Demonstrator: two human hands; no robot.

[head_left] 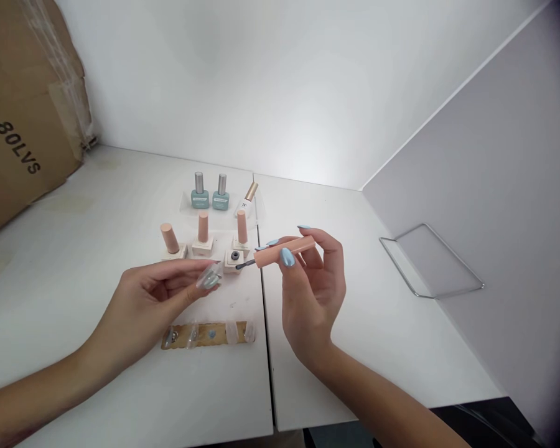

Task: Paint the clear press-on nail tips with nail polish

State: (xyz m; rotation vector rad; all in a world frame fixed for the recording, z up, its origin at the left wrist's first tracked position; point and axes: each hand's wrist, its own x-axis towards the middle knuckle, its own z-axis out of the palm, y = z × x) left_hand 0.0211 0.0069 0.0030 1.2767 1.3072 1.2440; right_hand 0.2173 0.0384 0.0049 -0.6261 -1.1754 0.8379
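Observation:
My right hand [310,283] pinches a peach nail-polish brush cap [284,252], its dark brush tip pointing left. My left hand [158,295] holds a clear false nail tip [210,275] between thumb and fingers, just left of the brush tip. Behind the brush stands an uncapped cream polish bottle [234,259]. A brown strip [208,335] carrying several nail tips lies on the white table [121,249] in front of my hands.
Three peach-capped bottles [202,235] stand behind my hands, with two teal bottles [210,193] and a tilted white one [247,198] farther back. A cardboard box [23,112] leans at the far left. A wire stand [432,261] sits against the right wall.

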